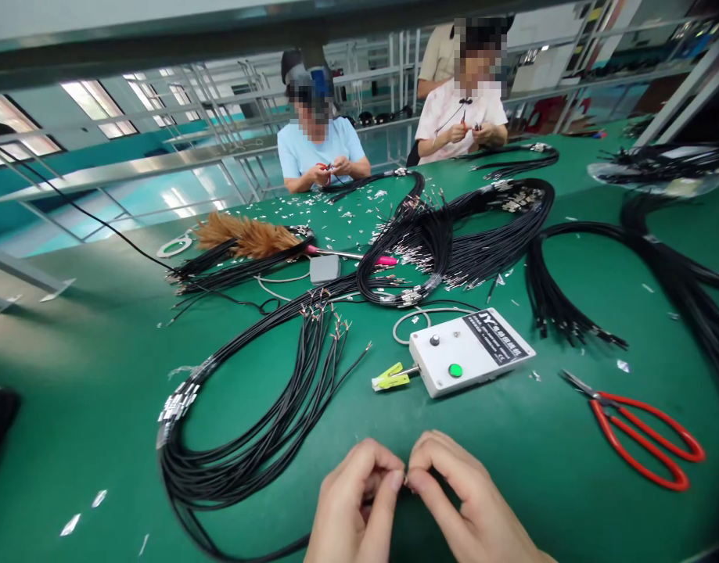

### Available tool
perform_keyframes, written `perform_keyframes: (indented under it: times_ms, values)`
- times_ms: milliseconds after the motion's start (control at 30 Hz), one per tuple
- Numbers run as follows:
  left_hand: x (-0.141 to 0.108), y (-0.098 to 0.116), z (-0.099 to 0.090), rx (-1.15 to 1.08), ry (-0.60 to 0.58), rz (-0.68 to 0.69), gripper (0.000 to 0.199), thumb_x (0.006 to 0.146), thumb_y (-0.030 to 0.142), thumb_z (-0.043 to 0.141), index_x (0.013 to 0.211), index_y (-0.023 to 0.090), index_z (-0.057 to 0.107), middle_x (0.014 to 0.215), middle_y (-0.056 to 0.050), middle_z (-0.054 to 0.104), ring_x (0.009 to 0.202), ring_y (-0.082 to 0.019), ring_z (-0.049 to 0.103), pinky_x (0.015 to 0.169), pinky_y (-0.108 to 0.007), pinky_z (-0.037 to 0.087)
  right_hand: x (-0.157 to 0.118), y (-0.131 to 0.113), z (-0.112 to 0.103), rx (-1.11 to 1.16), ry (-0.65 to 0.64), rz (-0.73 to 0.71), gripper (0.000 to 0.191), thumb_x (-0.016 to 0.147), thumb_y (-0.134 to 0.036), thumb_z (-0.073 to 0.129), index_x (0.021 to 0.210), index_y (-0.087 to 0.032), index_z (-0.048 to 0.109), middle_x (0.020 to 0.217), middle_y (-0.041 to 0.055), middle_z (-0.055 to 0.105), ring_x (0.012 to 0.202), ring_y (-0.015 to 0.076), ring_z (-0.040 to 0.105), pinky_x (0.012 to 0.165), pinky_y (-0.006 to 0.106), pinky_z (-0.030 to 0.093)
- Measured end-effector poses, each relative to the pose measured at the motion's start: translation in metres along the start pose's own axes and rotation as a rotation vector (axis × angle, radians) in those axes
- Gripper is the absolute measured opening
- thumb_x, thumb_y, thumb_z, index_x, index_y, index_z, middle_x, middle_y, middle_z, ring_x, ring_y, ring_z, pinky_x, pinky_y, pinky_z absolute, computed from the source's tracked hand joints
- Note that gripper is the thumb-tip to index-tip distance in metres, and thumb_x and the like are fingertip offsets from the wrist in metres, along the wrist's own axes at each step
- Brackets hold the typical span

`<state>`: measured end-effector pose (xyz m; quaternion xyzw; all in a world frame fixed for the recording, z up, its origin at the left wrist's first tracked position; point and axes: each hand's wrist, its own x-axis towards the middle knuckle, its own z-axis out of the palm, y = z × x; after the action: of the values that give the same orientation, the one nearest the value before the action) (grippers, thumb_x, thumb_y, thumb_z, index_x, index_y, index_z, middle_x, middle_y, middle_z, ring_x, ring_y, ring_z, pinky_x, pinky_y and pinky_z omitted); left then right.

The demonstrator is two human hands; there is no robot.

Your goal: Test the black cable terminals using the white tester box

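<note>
Near the front edge of the view, my left hand and my right hand meet, fingertips pinched almost together. Between them shows a tiny copper-coloured wire end; most of it is hidden by the fingers. A black cable runs from the left in under my left hand. It comes from a looped bundle of black cables, bound with shiny silver tape, whose stripped ends fan out with bare copper. Beyond my hands stands a white control box with a green button, a yellow clip on its shaft.
Red-handled scissors lie at the right. More black cable bundles spread over the green table, with foil scraps around. A brown feathery duster and a small grey box lie behind. Two people work across the table.
</note>
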<state>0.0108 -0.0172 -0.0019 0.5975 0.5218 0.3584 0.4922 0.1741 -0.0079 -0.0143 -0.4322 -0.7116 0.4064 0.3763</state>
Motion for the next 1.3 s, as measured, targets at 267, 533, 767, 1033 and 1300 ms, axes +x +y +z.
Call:
perform_keyframes:
  times_ms: [267, 533, 767, 1033, 1300]
  values:
    - [-0.004, -0.002, -0.003, -0.034, 0.017, -0.02, 0.02, 0.093, 0.029, 0.05, 0.078, 0.018, 0.058, 0.066, 0.001, 0.052, 0.055, -0.012, 0.046, 0.051, -0.02, 0.036, -0.006, 0.002, -0.006, 0.065, -0.028, 0.164, 0.015, 0.094, -0.028, 0.047, 0.085, -0.022, 0.058, 0.08, 0.0005, 0.064, 0.075, 0.0149, 0.06, 0.069, 0.024, 0.045]
    - [-0.004, -0.002, -0.003, -0.036, 0.028, -0.045, 0.021, 0.092, 0.031, 0.052, 0.077, 0.018, 0.058, 0.067, 0.002, 0.051, 0.055, -0.012, 0.045, 0.052, -0.019, 0.036, -0.008, 0.002, -0.002, -0.007, 0.068, 0.102, 0.01, 0.093, -0.022, 0.048, 0.087, -0.023, 0.056, 0.081, 0.0009, 0.063, 0.076, 0.0157, 0.06, 0.069, 0.025, 0.046]
    - [-0.006, -0.004, -0.004, -0.059, -0.037, -0.057, 0.021, 0.093, 0.034, 0.052, 0.08, 0.018, 0.058, 0.07, -0.001, 0.055, 0.061, -0.013, 0.049, 0.057, -0.02, 0.041, -0.005, 0.0, 0.002, 0.01, -0.015, 0.074, 0.026, 0.095, -0.025, 0.044, 0.071, -0.021, 0.053, 0.069, 0.0003, 0.061, 0.068, 0.0151, 0.059, 0.064, 0.025, 0.045]
    - [-0.007, -0.006, 0.0, -0.072, 0.049, -0.051, 0.029, 0.091, 0.042, 0.053, 0.076, 0.018, 0.058, 0.064, 0.002, 0.049, 0.055, -0.011, 0.042, 0.051, -0.02, 0.034, -0.011, 0.001, -0.005, 0.053, 0.068, 0.061, 0.007, 0.091, -0.019, 0.05, 0.089, -0.022, 0.056, 0.083, 0.001, 0.062, 0.078, 0.0151, 0.059, 0.069, 0.024, 0.045]
    - [-0.009, -0.004, -0.001, -0.079, 0.027, -0.067, 0.025, 0.092, 0.039, 0.054, 0.078, 0.018, 0.059, 0.065, 0.001, 0.051, 0.058, -0.012, 0.044, 0.053, -0.02, 0.036, -0.007, -0.001, 0.003, 0.076, 0.029, 0.087, 0.025, 0.095, -0.024, 0.042, 0.071, -0.021, 0.049, 0.07, 0.0003, 0.057, 0.068, 0.0153, 0.057, 0.064, 0.026, 0.045]
